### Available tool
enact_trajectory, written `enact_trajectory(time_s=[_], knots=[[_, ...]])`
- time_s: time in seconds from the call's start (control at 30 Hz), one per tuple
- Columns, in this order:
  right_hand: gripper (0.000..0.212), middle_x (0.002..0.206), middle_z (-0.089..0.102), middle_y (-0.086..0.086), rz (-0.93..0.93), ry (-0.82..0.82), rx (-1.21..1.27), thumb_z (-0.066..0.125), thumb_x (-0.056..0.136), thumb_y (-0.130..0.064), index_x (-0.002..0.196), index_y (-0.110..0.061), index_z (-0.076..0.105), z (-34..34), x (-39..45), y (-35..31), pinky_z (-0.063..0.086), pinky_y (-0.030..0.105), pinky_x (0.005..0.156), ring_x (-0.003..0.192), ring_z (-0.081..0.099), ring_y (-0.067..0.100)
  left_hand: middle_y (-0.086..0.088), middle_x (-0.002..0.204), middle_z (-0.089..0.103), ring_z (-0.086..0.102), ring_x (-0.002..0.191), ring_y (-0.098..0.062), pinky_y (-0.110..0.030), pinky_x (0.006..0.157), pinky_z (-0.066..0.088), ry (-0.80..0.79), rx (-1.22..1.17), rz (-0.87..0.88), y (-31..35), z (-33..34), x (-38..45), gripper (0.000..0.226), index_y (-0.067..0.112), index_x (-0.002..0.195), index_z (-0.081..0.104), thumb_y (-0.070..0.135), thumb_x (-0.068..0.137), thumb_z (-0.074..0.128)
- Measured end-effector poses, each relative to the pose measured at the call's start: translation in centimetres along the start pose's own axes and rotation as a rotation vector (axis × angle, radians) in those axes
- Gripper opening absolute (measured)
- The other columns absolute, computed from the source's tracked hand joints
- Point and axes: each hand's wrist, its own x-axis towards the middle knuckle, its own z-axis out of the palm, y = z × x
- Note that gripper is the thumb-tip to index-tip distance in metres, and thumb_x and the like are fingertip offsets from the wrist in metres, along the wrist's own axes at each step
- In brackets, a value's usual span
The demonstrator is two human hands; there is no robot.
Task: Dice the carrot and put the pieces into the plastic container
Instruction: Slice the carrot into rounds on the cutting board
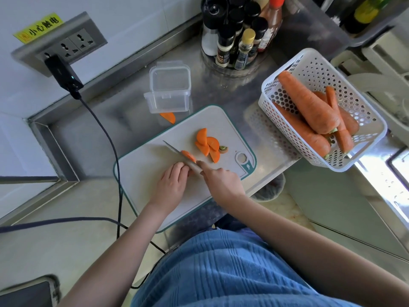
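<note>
Carrot piece (188,155) is lying on the cutting board (155,173), right under the knife (181,156), and the left hand (173,181) is curling its fingers down onto the near end of it to keep it in place. The right hand (221,180) is gripping the knife handle, with the blade angling up and to the left across the carrot. Just beyond the blade, several half-round carrot slices (207,144) are lying overlapped on the board, and the cut-off green stem end (223,148) is sitting beside them. One more slice (168,117) is lying off the board on the tabletop (99,129), just in front of the plastic container (169,89), which is standing open with nothing visible inside it. To the right, a white perforated basket (309,69) is holding several whole carrots (307,103). A cluster of spice bottles (239,34) is standing at the back, and a black cable (110,134) is running from the wall socket (66,45) down past the board's left edge
</note>
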Motion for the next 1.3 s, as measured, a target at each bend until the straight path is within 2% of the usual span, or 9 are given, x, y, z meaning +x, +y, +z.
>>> enact_trajectory(time_s=[0.13,0.23,0.3,0.43,0.53,0.9,1.07,1.23,1.3], knots=[[0.048,0.077,0.054,0.012,0.029,-0.008,0.021,0.027,0.105,-0.034,0.15,-0.038,0.011,-0.5,-1.4,1.0,0.043,0.036,0.063,0.079,0.062,0.035,-0.009,0.104,0.044,0.047,0.089,-0.024,-0.036,0.07,0.051,-0.025,-0.029,-0.015,0.1,-0.2,0.1,0.014,0.005,0.105,0.047,0.012,0.093,0.043],[0.04,0.067,0.045,0.005,0.061,0.024,0.047,0.025,0.105,-0.037,0.144,-0.031,0.028,-0.5,-2.1,0.9,0.04,0.034,0.059,0.073,0.059,0.034,-0.006,0.103,0.043,0.047,0.089,-0.023,-0.035,0.072,0.05,-0.034,-0.059,-0.01,0.0,-0.5,0.2,0.012,0.008,0.103,0.046,0.012,0.092,0.045],[0.031,0.064,0.041,0.004,0.088,0.049,0.099,0.025,0.104,-0.037,0.126,-0.02,0.039,-0.3,-2.3,0.5,0.037,0.034,0.057,0.068,0.056,0.033,-0.007,0.102,0.047,0.049,0.09,-0.024,-0.035,0.073,0.051,-0.038,-0.065,0.002,-0.2,-0.5,0.1,0.011,0.009,0.102,0.047,0.013,0.092,0.048],[0.027,0.069,0.046,0.007,0.07,0.063,0.153,0.025,0.104,-0.037,0.109,-0.014,0.04,-0.3,-2.3,-0.7,0.036,0.034,0.056,0.066,0.054,0.035,-0.012,0.094,0.053,0.047,0.091,-0.026,-0.039,0.074,0.051,-0.035,-0.02,0.01,-0.3,-0.5,0.0,0.009,0.008,0.098,0.046,0.014,0.091,0.045],[0.027,0.067,0.043,0.006,0.062,0.053,0.123,0.025,0.104,-0.037,0.109,-0.015,0.039,-0.1,-2.3,-1.1,0.033,0.032,0.054,0.06,0.045,0.03,-0.01,0.094,0.048,0.044,0.09,-0.025,-0.038,0.07,0.051,-0.041,-0.043,-0.001,-0.2,-0.7,0.1,0.008,0.009,0.096,0.045,0.014,0.09,0.042],[0.024,0.065,0.044,0.006,0.028,0.03,0.057,0.026,0.105,-0.034,0.116,-0.015,0.035,0.7,-2.1,-0.9,0.038,0.033,0.053,0.059,0.048,0.031,-0.012,0.089,0.054,0.044,0.089,-0.024,-0.036,0.07,0.05,-0.049,-0.049,0.018,-0.4,-0.8,0.2,0.007,0.009,0.096,0.045,0.013,0.091,0.048],[0.025,0.068,0.045,0.007,-0.014,0.005,-0.016,0.025,0.105,-0.034,0.121,-0.016,0.031,0.6,-2.0,-0.7,0.046,0.037,0.057,0.06,0.05,0.031,-0.015,0.088,0.057,0.044,0.089,-0.025,-0.037,0.07,0.052,-0.036,-0.061,0.014,-0.3,-1.0,0.2,0.035,0.007,0.098,0.046,0.001,0.075,0.072],[0.024,0.059,0.034,0.001,-0.039,-0.003,-0.05,0.027,0.105,-0.032,0.123,-0.016,0.029,0.7,-1.9,-0.7,0.05,0.038,0.058,0.061,0.053,0.031,-0.014,0.088,0.055,0.044,0.089,-0.025,-0.037,0.07,0.052,-0.028,-0.047,0.027,-0.3,-1.0,0.2,0.013,0.007,0.1,0.045,0.012,0.088,0.048],[0.023,0.06,0.034,0.001,-0.04,0.002,-0.059,0.027,0.105,-0.032,0.123,-0.017,0.028,0.8,-1.9,-0.6,0.047,0.036,0.056,0.06,0.051,0.03,-0.014,0.088,0.055,0.044,0.089,-0.025,-0.037,0.07,0.052,-0.02,-0.038,0.028,-0.3,-1.0,0.2,0.016,0.007,0.099,0.045,0.008,0.086,0.055]])
